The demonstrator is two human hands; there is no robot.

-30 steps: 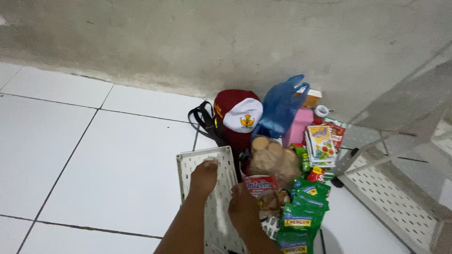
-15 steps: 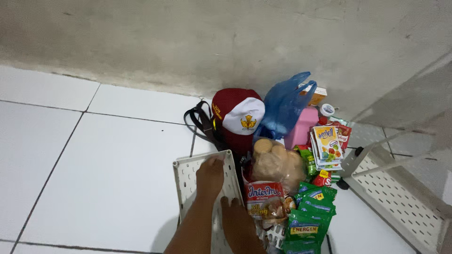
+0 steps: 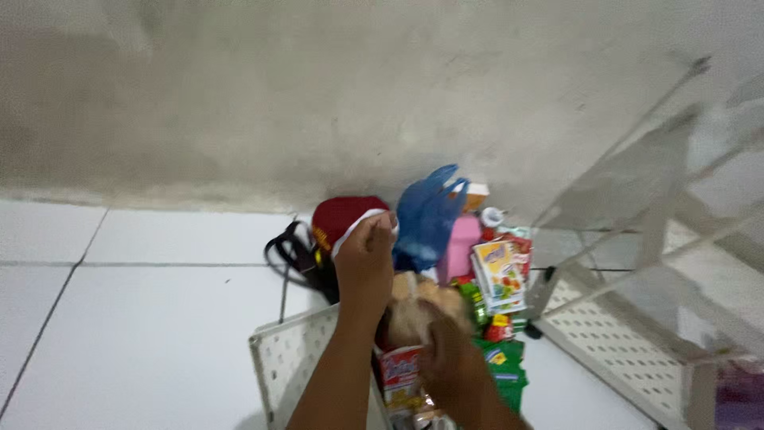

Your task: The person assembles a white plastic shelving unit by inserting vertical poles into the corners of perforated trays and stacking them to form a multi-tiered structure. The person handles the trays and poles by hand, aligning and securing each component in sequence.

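Two hands over groceries piled on a white tiled floor.
Left hand closed, pinching one maroon-and-white cap; right hand curled around one clear bag of biscuits.

1. The red and white cap lies on the white tiled floor at the foot of the wall, its white front panel under the left hand, which closes on it.
2. The clear bag of round biscuits sits upright just in front of the cap, its top bunched, with the right hand touching its side.
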